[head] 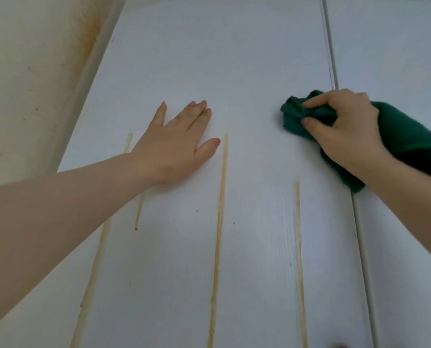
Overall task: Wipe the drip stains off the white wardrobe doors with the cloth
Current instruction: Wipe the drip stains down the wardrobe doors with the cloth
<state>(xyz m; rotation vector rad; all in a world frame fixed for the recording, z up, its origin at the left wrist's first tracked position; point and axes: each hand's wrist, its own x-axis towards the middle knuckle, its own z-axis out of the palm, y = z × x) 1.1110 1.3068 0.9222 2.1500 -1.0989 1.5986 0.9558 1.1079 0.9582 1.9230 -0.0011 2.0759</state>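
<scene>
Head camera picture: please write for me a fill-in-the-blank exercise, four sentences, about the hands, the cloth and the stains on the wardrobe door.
1. The right hand grips a cloth of ____ colour.
2. The left hand lies flat on the white door and holds ____.
3. The cloth sits close to the gap between the two ____.
4. The drip stain nearest the cloth begins ____ the right hand, not above it.

Missing words: green; nothing; doors; below.
</scene>
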